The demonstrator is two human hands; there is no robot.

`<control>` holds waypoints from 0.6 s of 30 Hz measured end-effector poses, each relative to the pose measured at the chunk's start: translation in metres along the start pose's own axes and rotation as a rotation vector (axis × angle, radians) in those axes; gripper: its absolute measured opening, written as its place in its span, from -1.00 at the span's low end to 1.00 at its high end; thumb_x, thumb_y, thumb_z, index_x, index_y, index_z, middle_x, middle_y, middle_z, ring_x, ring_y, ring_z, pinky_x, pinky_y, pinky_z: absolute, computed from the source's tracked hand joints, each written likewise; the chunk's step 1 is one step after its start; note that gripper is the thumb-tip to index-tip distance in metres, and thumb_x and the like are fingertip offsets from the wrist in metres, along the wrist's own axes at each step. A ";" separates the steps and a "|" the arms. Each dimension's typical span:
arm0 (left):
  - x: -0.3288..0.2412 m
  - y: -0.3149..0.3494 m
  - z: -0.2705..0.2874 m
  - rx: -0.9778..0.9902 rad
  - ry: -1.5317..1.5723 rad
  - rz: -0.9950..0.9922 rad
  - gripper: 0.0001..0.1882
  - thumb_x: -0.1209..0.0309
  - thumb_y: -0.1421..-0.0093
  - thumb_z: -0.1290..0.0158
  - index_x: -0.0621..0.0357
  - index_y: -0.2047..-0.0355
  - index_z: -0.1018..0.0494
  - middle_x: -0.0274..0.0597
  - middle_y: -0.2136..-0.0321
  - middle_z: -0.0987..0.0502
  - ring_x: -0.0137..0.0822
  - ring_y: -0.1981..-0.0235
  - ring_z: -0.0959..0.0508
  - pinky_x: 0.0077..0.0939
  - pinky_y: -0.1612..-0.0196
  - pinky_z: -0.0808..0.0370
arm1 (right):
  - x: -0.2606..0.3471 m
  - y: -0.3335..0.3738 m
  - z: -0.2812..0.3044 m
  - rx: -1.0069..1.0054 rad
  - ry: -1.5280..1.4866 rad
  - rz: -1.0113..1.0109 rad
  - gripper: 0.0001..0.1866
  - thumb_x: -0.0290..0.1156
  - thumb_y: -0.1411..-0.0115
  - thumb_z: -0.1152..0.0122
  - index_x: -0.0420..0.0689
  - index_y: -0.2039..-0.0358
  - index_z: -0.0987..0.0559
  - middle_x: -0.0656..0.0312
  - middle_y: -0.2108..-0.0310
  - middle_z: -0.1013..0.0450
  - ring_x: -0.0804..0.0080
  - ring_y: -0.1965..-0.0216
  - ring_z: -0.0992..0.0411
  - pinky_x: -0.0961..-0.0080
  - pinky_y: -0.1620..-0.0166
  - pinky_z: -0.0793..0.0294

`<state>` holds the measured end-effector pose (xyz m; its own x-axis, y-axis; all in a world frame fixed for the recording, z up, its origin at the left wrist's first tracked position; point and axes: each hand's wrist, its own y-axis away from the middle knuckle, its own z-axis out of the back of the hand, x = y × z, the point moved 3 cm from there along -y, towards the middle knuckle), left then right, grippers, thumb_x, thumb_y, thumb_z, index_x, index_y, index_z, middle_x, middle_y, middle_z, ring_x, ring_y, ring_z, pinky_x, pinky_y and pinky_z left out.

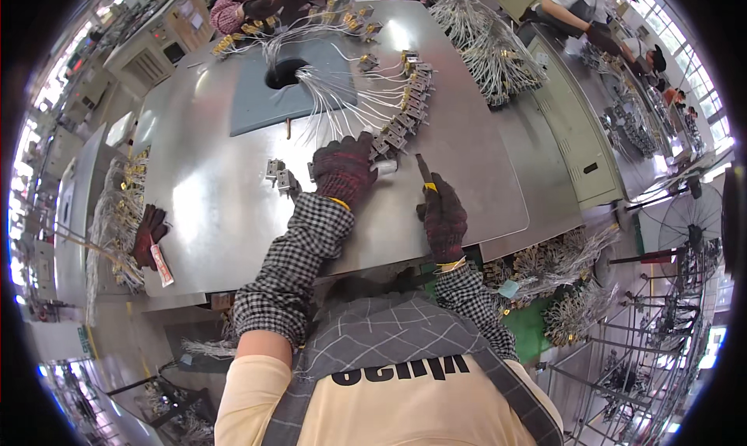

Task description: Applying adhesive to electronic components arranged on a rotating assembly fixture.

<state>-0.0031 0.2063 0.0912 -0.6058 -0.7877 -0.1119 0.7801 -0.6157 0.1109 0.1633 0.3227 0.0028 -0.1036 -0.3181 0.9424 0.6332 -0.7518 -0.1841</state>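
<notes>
My left hand point(344, 168), in a dark knit glove, rests on the steel table point(226, 205) and closes on a small metal connector block point(384, 166) at the near end of a curved row of connector blocks point(408, 104). White wires point(334, 96) fan out from a round hole point(286, 73) in a grey pad to these blocks. My right hand point(443, 216), also gloved, grips a screwdriver point(425, 174) with a yellow band, its tip pointing toward the block by my left hand.
Loose metal blocks point(280, 178) lie left of my left hand. A spare glove and a small tube point(152, 240) sit at the table's left edge. Wire harness bundles point(486, 49) pile at the far right. Other people work at the far end point(249, 10) and right bench point(583, 10).
</notes>
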 end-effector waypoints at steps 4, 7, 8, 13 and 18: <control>-0.014 -0.018 0.007 0.101 0.090 0.058 -0.38 -0.06 -0.04 -0.21 0.08 0.02 -0.39 -0.05 0.12 -0.56 -0.07 0.06 -0.58 -0.14 0.06 -0.51 | 0.007 -0.002 0.003 0.056 -0.033 -0.111 -0.68 -0.33 -0.30 -0.10 -0.12 -0.04 -0.52 0.10 0.29 -0.52 0.35 0.40 -0.51 0.38 0.30 -0.56; -0.012 -0.035 0.002 0.060 0.125 0.013 -0.40 -0.03 -0.01 -0.25 0.09 0.07 -0.41 -0.07 0.16 -0.59 -0.09 0.08 -0.59 -0.16 0.06 -0.52 | -0.005 -0.022 0.004 0.009 0.165 0.088 -0.67 -0.31 -0.29 -0.10 -0.11 -0.03 -0.53 0.11 0.22 -0.53 0.32 0.35 -0.53 0.38 0.27 -0.56; -0.010 -0.043 0.001 0.079 0.124 -0.029 -0.43 -0.07 -0.11 -0.13 0.14 0.08 -0.39 -0.01 0.17 -0.58 -0.02 0.11 -0.59 -0.12 0.08 -0.50 | 0.001 -0.031 0.002 -0.003 0.241 0.201 -0.69 -0.31 -0.27 -0.12 -0.08 0.00 -0.55 0.11 0.19 -0.54 0.28 0.32 -0.54 0.35 0.24 -0.56; 0.002 -0.054 -0.013 0.099 0.239 -0.155 -0.44 -0.08 -0.29 0.13 0.20 0.06 -0.40 0.06 0.20 -0.57 0.00 0.14 -0.58 -0.13 0.07 -0.46 | 0.017 -0.049 -0.003 0.014 0.289 0.224 -0.71 -0.30 -0.19 -0.20 0.00 0.07 -0.59 0.16 0.18 -0.54 0.18 0.25 -0.53 0.26 0.19 -0.54; 0.023 -0.084 -0.038 0.149 0.490 -0.072 -0.39 -0.10 -0.33 0.23 0.17 -0.03 -0.44 0.05 0.15 -0.57 -0.03 0.11 -0.57 -0.19 0.01 -0.43 | 0.031 -0.055 -0.001 0.025 0.699 0.642 -0.67 -0.27 -0.07 -0.26 0.11 0.10 -0.59 0.23 0.22 -0.52 0.18 0.30 -0.52 0.23 0.26 -0.52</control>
<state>-0.0769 0.2411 0.0419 -0.4848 -0.6631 -0.5703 0.6867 -0.6924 0.2213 0.1244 0.3534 0.0415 -0.1608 -0.9462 0.2809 0.7445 -0.3032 -0.5948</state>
